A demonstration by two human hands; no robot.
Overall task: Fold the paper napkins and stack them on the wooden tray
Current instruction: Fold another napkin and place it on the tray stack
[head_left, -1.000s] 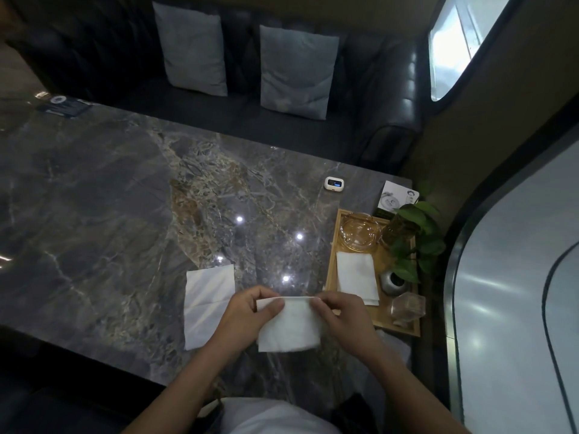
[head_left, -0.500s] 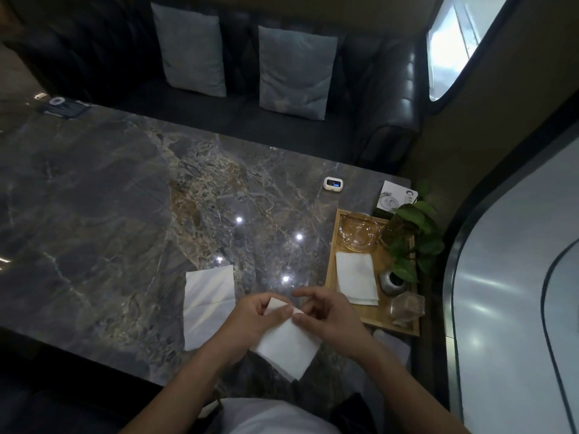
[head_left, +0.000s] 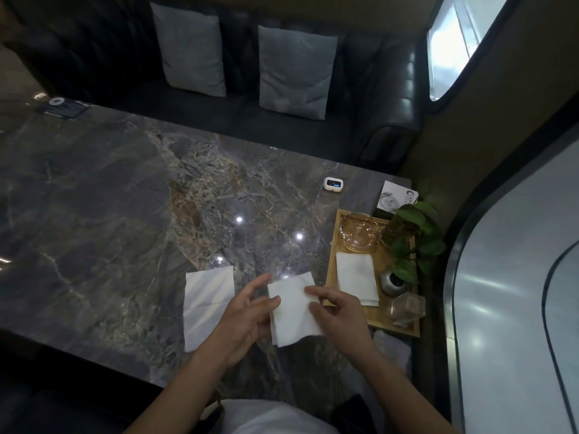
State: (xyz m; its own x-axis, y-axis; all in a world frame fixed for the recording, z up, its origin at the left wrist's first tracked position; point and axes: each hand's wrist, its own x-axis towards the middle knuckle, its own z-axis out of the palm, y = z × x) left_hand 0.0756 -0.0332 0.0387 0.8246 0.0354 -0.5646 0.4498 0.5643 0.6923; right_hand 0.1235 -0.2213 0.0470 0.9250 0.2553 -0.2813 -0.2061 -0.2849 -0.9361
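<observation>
A folded white napkin [head_left: 293, 308] is held above the near part of the marble table [head_left: 109, 214]. My left hand [head_left: 247, 317] supports its left edge with the thumb on top, fingers spread. My right hand [head_left: 336, 311] pinches its right edge. An unfolded napkin [head_left: 205, 305] lies flat on the table to the left of my hands. On the wooden tray [head_left: 332, 277] at the right lies a folded napkin [head_left: 357, 277], apparently a small stack.
The tray also carries a glass ashtray [head_left: 360, 234], a small metal pot [head_left: 393, 281], a potted plant [head_left: 413, 236] and a glass cup [head_left: 407, 308]. A small white device [head_left: 333, 184] and a card [head_left: 395, 198] lie behind it. A dark sofa [head_left: 313, 126] with cushions stands beyond the table.
The napkin in my hands has been turned from a wide fold into an upright, narrower rectangle and lifted slightly toward the tray. My left fingers have spread apart.
</observation>
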